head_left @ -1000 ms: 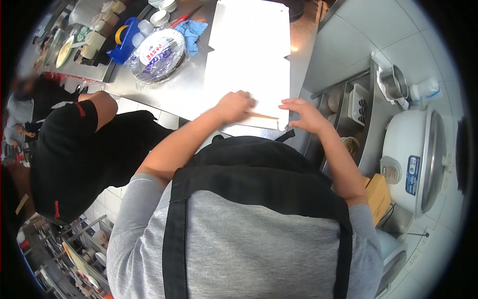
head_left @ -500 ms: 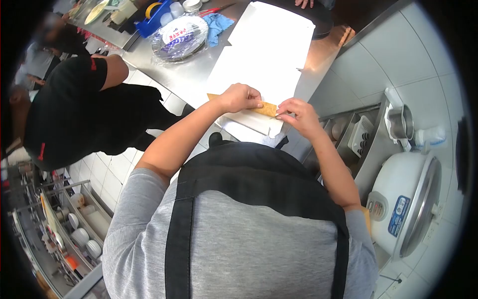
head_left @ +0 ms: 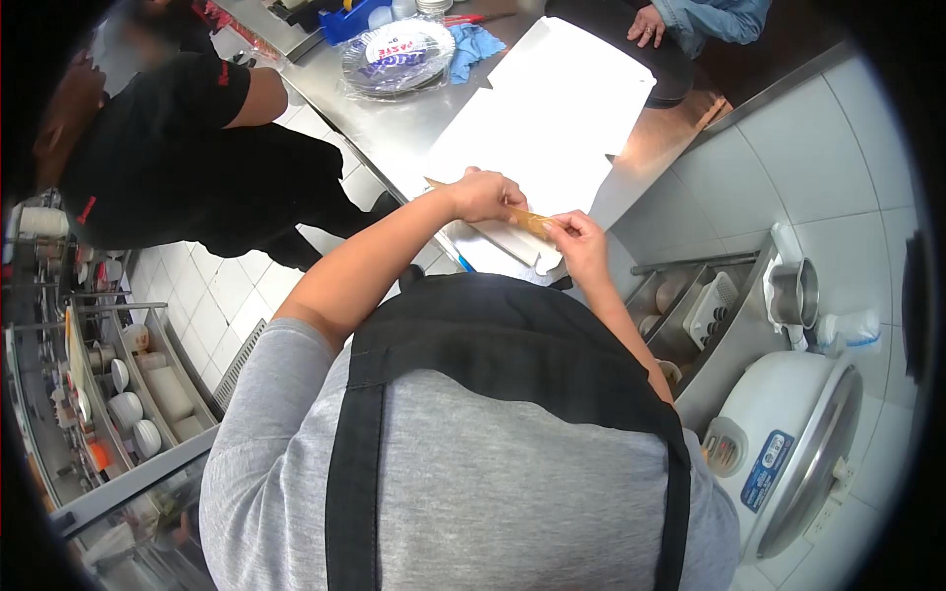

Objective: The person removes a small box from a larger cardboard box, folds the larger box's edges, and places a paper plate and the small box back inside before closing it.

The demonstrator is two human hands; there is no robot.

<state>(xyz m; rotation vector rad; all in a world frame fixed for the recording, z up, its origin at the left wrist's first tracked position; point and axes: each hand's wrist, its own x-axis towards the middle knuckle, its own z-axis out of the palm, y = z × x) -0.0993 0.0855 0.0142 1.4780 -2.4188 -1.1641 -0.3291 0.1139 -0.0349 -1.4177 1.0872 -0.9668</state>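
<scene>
A large flat sheet of cut cardboard point(head_left: 562, 113), white on its upper face and notched along its edges, lies on the metal counter. Its near edge has a folded flap point(head_left: 532, 223) that shows a brown side. My left hand point(head_left: 486, 195) is closed on this flap, thumb and fingers pinching it near the middle. At the flap's right end, my right hand point(head_left: 579, 243) pinches the cardboard too. A white strip of the sheet point(head_left: 512, 242) sticks out on my side of the fold.
Wrapped plates point(head_left: 399, 57) and a blue cloth point(head_left: 477, 47) lie at the counter's far left. Another person's hand point(head_left: 646, 26) rests beyond the sheet. A person in black point(head_left: 197, 158) stands left. A white rice cooker point(head_left: 764, 443) stands at the right, below a metal pot point(head_left: 793, 294).
The view has shifted, so the counter things sit further right. The brown flap looks narrower and tilted more upright. More of the other person's sleeve shows at the far side.
</scene>
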